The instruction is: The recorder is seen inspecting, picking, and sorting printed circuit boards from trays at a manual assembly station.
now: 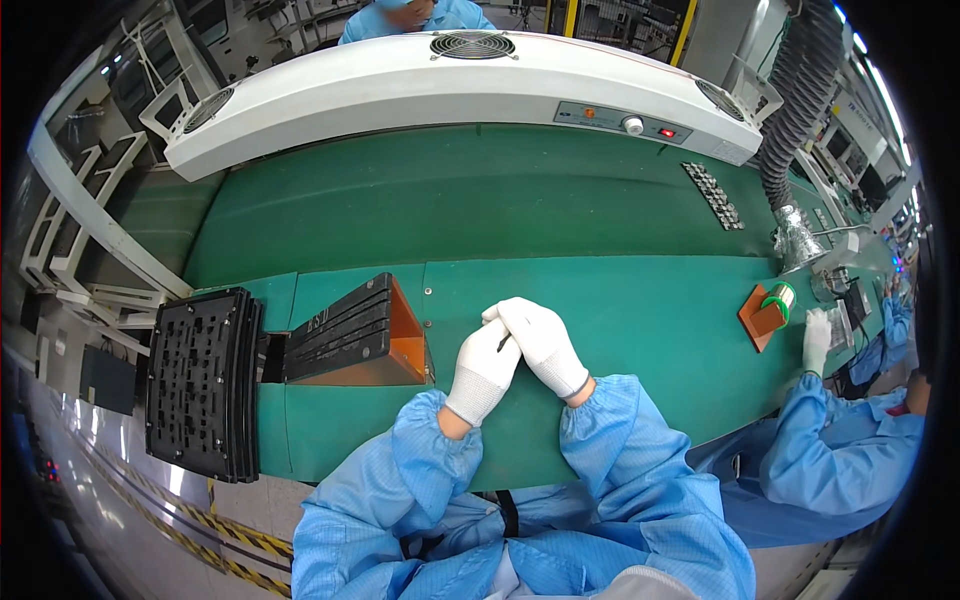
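Observation:
In white knit gloves, my left hand (482, 373) and my right hand (541, 340) are folded together just above the green bench mat. The right hand's fingers lie over those of the left, and both hands are closed. A small dark mark shows on the left glove near where they meet; no held object is visible, though the insides of both hands are hidden. Nearest to them on the left stands a row of black plates with an orange side (405, 325). Left of that, a stack of black slotted trays (200, 385) stands at the bench's edge.
A white overhead housing with fans (400, 90) spans the bench's far side. Small dark parts (712, 195) lie in rows at far right, near a flexible grey duct (795, 110). A green-rimmed spool (780, 298) sits on a brown holder (755, 320), beside a co-worker's gloved hand (817, 342).

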The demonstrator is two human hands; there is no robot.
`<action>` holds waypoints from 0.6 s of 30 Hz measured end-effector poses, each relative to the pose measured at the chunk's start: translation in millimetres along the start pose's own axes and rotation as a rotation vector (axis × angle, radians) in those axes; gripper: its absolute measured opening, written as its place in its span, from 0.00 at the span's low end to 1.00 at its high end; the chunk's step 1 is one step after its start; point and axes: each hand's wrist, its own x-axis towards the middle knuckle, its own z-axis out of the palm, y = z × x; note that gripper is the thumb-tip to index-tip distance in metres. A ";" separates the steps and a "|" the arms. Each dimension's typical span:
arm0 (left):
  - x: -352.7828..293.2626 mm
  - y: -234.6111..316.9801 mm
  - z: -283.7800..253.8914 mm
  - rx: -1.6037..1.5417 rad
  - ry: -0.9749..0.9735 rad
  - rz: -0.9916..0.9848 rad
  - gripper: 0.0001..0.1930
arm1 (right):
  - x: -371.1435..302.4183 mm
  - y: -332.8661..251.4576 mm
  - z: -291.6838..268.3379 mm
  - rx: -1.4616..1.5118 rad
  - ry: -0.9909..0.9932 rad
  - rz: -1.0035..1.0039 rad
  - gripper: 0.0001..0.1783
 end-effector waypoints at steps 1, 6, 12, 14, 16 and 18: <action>0.0 -0.2 0.1 0.003 -0.001 -0.006 0.12 | 0.1 -0.1 -0.1 -0.002 -0.002 0.000 0.18; -0.1 0.0 0.6 0.014 0.002 -0.028 0.12 | 0.4 -1.2 -0.9 -0.013 -0.006 -0.009 0.18; 0.1 0.5 -0.1 0.027 -0.003 -0.026 0.12 | -0.1 -2.6 -0.1 0.003 -0.008 -0.003 0.18; -0.1 0.6 0.0 0.020 -0.003 -0.017 0.12 | 0.0 -2.8 -0.2 -0.010 -0.010 -0.005 0.18; 0.2 0.5 0.1 0.022 -0.002 -0.016 0.12 | 0.2 -2.6 -0.4 -0.011 -0.010 -0.007 0.18; 0.3 0.6 0.2 0.034 -0.003 -0.032 0.12 | 0.0 -1.8 -0.5 0.002 -0.010 -0.016 0.18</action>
